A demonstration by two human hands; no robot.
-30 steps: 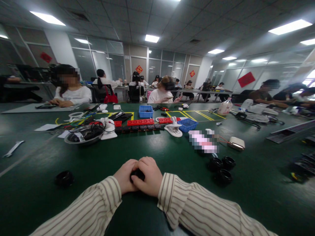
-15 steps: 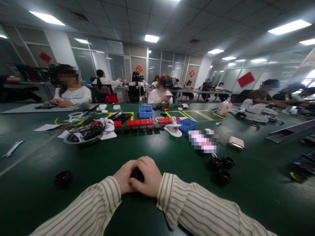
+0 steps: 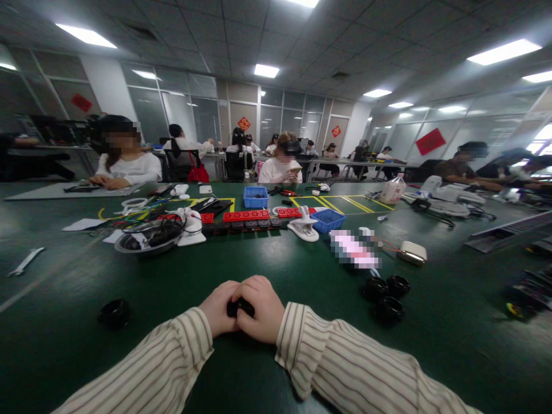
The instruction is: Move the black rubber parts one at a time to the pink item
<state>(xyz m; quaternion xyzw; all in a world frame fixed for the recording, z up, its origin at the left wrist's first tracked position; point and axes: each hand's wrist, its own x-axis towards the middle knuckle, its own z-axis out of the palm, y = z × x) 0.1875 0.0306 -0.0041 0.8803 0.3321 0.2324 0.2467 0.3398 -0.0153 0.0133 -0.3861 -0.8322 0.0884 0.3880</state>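
Glossy black rounded object (image 3: pixel 246 306), mostly hidden by fingers, between both hands, low over near middle of dark green smooth-topped bench (image 3: pixel 276 379). Left hand (image 3: pixel 219 307) curled around its left side; right hand (image 3: pixel 264 310) closed over its top and right, touching left. Lone black ring-shaped part (image 3: pixel 114 313) well apart, left. Three black hollow round parts (image 3: pixel 389 311) clustered right. Beyond: white plastic clip-shaped stand (image 3: pixel 303 228), beside blue plastic bin (image 3: pixel 328 219). Far left: silver metal wrench (image 3: pixel 26 262).

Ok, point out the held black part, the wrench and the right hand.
Black part (image 3: pixel 241 309): head view, on its exposed dark surface.
Wrench (image 3: pixel 26 262): head view, on the middle of its shaft.
Right hand (image 3: pixel 262 309): head view, on its back.
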